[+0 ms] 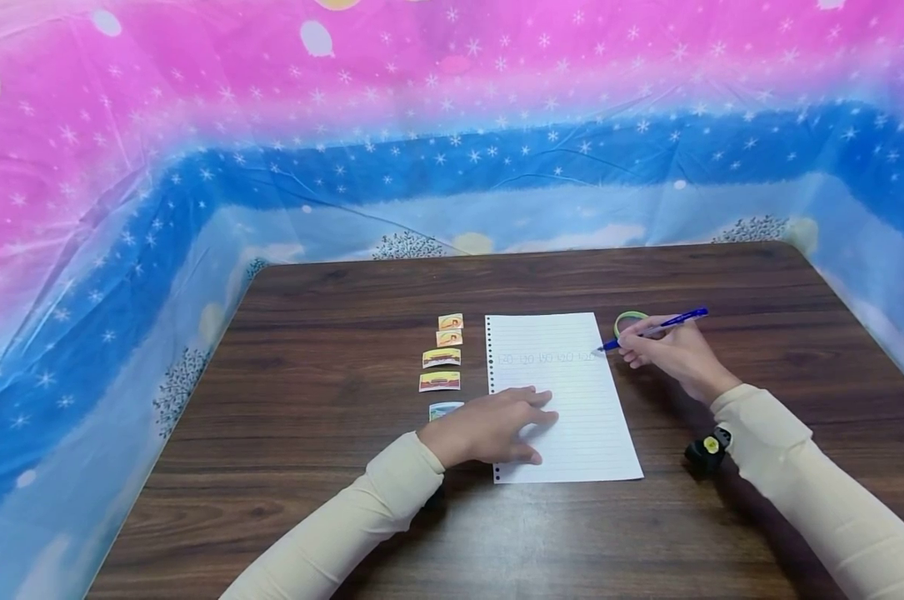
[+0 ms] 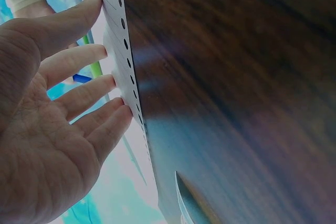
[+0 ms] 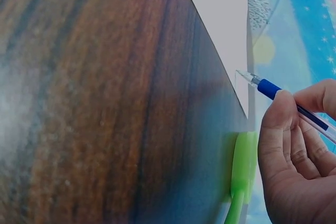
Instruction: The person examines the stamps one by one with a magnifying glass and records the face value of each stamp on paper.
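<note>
A lined sheet of paper point(image 1: 564, 442) with punched holes down its left edge lies on the table. One row of handwritten numbers runs across its upper part. My left hand point(image 1: 496, 425) rests on the paper with spread fingers; in the left wrist view its fingertips point(image 2: 107, 81) touch the sheet near the holes. My right hand point(image 1: 672, 354) pinches a blue pen point(image 1: 672, 322), its tip at the paper's right edge by the end of the row. In the right wrist view the pen point(image 3: 269, 88) sits between thumb and forefinger.
Left of the paper stands a column of several small picture stamps point(image 1: 440, 358), the lowest partly behind my left hand. A green ring-shaped object point(image 1: 622, 317) lies beside my right hand. The brown wooden table point(image 1: 332, 333) meets a pink and blue patterned cloth point(image 1: 422, 167) behind.
</note>
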The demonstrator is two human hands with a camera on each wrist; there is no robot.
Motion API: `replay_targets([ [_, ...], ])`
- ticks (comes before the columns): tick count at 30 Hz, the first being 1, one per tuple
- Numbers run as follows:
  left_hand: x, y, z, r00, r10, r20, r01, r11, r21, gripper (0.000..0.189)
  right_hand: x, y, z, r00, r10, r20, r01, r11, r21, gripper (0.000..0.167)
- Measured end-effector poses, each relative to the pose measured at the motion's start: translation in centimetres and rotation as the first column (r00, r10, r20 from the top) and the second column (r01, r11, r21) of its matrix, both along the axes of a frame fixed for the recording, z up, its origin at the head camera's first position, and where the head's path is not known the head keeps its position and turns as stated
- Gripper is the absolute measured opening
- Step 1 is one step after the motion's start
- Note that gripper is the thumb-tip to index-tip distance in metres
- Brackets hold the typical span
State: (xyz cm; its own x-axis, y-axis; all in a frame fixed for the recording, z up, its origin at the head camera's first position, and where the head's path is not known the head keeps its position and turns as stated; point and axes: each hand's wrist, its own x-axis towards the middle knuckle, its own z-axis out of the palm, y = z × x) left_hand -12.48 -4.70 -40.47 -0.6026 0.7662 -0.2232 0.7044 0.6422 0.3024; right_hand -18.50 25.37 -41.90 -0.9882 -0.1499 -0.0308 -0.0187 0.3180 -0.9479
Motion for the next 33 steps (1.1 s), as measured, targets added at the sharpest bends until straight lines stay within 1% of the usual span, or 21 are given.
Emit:
replay_targets([
  [6, 0.0, 0.0, 0.0, 1.000, 0.002, 0.005, -0.002, 1.000, 0.002, 0.060, 0.1, -0.1, 0.2, 1.000, -0.018, -0.017, 0.018, 1.000, 0.019, 0.035],
  [10, 0.0, 0.0, 0.0, 1.000, -0.001, 0.006, 0.001, 1.000, 0.007, 0.060, 0.2, -0.1, 0.6, 0.999, -0.040, -0.032, 0.041, 0.999, 0.017, 0.034],
  [16, -0.1, 0.0, 0.0, 1.000, -0.004, -0.002, 0.004, 1.000, 0.007, 0.060, 0.6, 0.0, 1.4, 0.996, -0.043, -0.076, 0.043, 0.999, 0.007, 0.034],
  [21, -0.1, 0.0, -0.1, 1.000, -0.004, -0.003, 0.004, 1.000, 0.007, 0.060, 0.9, 0.5, 1.8, 0.993, -0.050, -0.107, 0.054, 0.998, 0.041, 0.038],
  [25, -0.1, 0.0, 0.0, 1.000, -0.002, 0.002, 0.002, 1.000, 0.007, 0.060, 1.2, 1.0, 1.8, 0.993, -0.067, -0.099, 0.075, 0.995, 0.072, 0.041],
  [27, -0.1, 0.0, 0.0, 1.000, -0.002, 0.001, 0.002, 1.000, 0.007, 0.060, 1.4, 1.2, 1.8, 0.992, -0.067, -0.108, 0.074, 0.995, 0.063, 0.040],
  [31, -0.1, 0.0, -0.1, 1.000, 0.000, -0.004, 0.000, 1.000, 0.005, 0.060, 1.8, 1.6, 1.7, 0.989, -0.057, -0.133, 0.056, 0.998, -0.012, 0.038],
  [33, -0.1, 0.0, -0.1, 1.000, 0.003, -0.004, -0.003, 1.000, 0.003, 0.060, 2.0, 1.8, 1.6, 0.988, -0.063, -0.140, 0.061, 0.998, -0.019, 0.037],
])
